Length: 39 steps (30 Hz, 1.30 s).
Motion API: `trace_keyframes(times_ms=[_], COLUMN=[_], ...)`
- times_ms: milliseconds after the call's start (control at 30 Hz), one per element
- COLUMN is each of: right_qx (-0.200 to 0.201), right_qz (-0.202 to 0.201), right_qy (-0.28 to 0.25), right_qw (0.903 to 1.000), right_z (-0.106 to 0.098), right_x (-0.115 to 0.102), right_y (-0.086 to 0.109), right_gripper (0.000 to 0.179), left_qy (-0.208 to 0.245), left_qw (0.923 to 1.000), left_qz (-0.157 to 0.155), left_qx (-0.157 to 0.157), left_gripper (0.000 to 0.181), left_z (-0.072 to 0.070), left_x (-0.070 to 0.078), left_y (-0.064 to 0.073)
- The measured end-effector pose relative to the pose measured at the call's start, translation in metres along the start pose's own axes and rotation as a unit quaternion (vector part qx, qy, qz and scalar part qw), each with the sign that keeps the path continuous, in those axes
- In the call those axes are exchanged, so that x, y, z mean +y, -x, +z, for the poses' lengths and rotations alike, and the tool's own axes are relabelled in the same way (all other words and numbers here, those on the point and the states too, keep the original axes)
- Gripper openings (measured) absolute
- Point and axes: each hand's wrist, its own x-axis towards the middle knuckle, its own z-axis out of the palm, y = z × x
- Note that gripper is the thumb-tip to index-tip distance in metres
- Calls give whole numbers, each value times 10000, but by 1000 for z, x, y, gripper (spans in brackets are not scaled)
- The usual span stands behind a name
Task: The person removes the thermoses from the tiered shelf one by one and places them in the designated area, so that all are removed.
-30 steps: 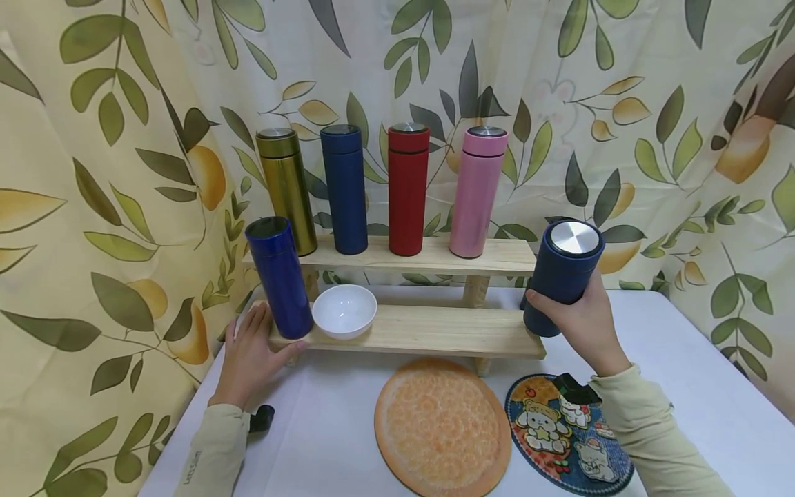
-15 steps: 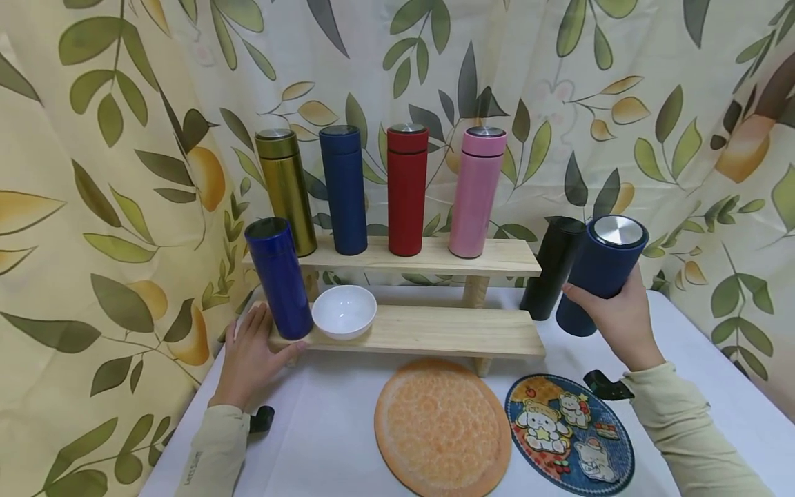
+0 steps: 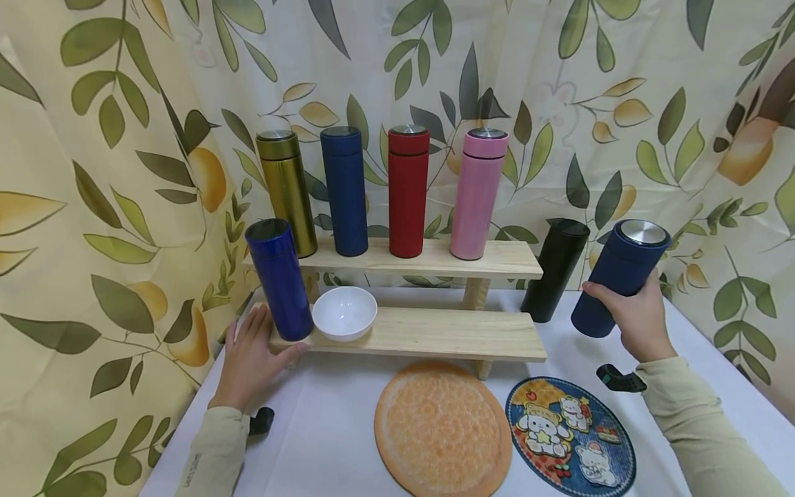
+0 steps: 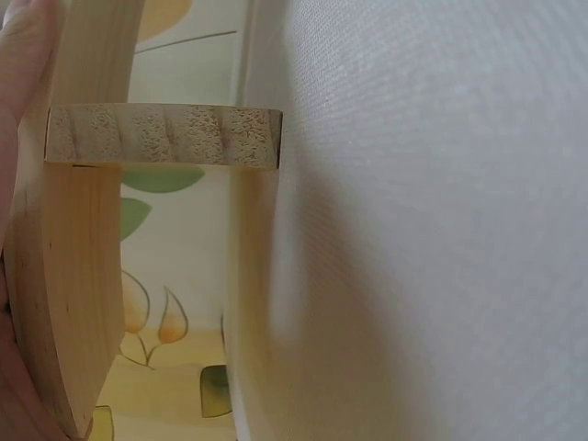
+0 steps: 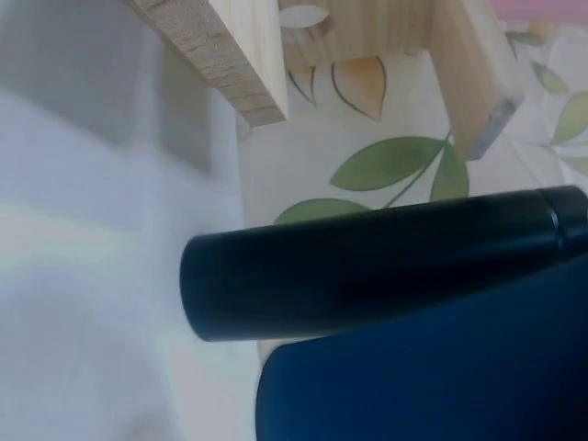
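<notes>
My right hand (image 3: 646, 316) grips a navy blue thermos (image 3: 621, 273) with a silver lid top, tilted to the right beside the stand. Just left of it stands a black thermos (image 3: 555, 269); the two overlap in the right wrist view, where the navy thermos (image 5: 441, 377) fills the lower right. My left hand (image 3: 250, 359) rests with extended fingers on the left end of the two-tier wooden shelf (image 3: 453, 331), thumb along its front edge. A glossy blue thermos (image 3: 282, 283) stands beside its fingertips, next to a white bowl (image 3: 345, 314).
On the upper tier stand gold (image 3: 288, 197), blue (image 3: 345, 193), red (image 3: 408, 193) and pink (image 3: 478, 197) thermoses. A round orange mat (image 3: 444, 428) and a cartoon mat (image 3: 574, 435) lie on the white table in front. A leaf-patterned curtain (image 3: 397, 83) hangs behind.
My right hand has moved right with the navy thermos, away from the shelf's right end, tilting it more. The black thermos behind it now shows. My left hand has stayed in place.
</notes>
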Motion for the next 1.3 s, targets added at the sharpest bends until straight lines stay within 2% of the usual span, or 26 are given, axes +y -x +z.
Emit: trace_keyframes(times_ms=[200, 500, 733, 1000, 1300], right_qx=[-20, -536, -642, -393, 18], right_qz=[130, 450, 740, 864, 935], right_qy=[-130, -733, -948, -972, -1187], right_qw=[9998, 9949, 9907, 9907, 9885], right_z=[4, 3, 4, 8, 13], right_x=[7, 19, 25, 30, 45], right_y=[-13, -28, -42, -54, -59], right_gripper=[94, 96, 98, 97, 84], left_qy=[-31, -5, 48, 24, 0], left_qw=[10000, 10000, 9999, 9999, 10000], left_qz=[0, -57, -87, -88, -80], left_qx=[14, -44, -44, -52, -31], left_gripper=[117, 116, 116, 116, 116], left_z=[-3, -5, -4, -3, 0], left_x=[-2, -1, -2, -3, -1], left_y=[0, -2, -2, -1, -2])
